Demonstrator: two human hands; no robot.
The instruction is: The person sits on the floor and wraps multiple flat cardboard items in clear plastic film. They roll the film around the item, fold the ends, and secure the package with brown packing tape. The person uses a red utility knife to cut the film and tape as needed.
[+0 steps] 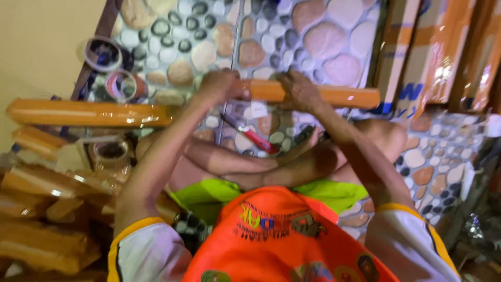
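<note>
Head view: both my hands, left hand [219, 86] and right hand [300, 90], clenched side by side around the orange wrapped bar [334, 96] held level above the pebble floor [323, 36]; best keep grip even, bar untwisted.

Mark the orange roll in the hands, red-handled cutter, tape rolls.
orange roll [344, 96], head view, bare right stretch.
red-handled cutter [255, 139], head view, mid handle.
tape rolls [102, 54], head view, upper roll's rim.
</note>
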